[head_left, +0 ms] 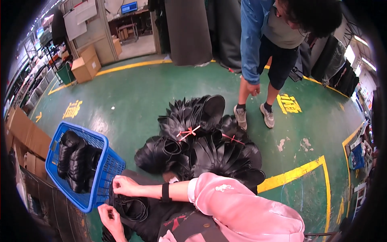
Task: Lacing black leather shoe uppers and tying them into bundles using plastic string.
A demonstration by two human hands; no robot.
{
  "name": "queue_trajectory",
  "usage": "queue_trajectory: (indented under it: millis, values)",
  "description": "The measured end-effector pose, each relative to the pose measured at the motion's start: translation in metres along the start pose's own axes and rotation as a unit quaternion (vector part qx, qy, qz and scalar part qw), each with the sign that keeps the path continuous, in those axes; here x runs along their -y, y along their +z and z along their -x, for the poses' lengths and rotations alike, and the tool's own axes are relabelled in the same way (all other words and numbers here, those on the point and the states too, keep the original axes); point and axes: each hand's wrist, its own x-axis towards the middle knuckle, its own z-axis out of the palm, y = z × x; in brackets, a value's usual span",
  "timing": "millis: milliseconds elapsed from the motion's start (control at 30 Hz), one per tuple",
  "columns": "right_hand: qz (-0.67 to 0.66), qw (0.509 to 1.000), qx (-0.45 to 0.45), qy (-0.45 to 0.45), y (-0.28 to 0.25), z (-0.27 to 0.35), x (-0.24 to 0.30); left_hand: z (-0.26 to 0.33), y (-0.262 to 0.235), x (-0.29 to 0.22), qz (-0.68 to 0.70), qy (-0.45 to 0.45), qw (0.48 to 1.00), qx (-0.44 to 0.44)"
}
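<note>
My right hand (125, 186) reaches across from a pink sleeve, a black band on its wrist. Its fingertips are pinched together above a bundle of curved black sheet pieces (135, 208) on my lap. Just below it, my left hand (111, 220) is also closed in a pinch, at the bundle's left edge. What lies between the fingertips of either hand is too small to make out. Beyond my lap, a heap of similar black pieces (217, 155) lies on the green floor in fanned stacks. A red-and-white tie (188, 132) binds one stack.
A blue plastic basket (112, 165) holding shiny black bundles (74, 161) stands at my left, close to both hands. Another person (278, 36) bends over behind the heap, shoes (267, 117) near its far right side. Cardboard boxes (86, 64) and dark rolls (189, 32) stand farther back.
</note>
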Motion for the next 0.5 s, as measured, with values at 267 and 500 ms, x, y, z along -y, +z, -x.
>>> queue_trajectory:
  millis: [267,500]
  values:
    - [-0.04,0.992,0.12,0.011,-0.019,0.0,0.005,0.001,0.011,-0.019,-0.176,0.074,0.976,0.108]
    - [0.005,0.99,0.134,0.037,-0.039,0.008,0.007,-0.006,-0.009,-0.026,-0.149,0.115,0.967,0.169]
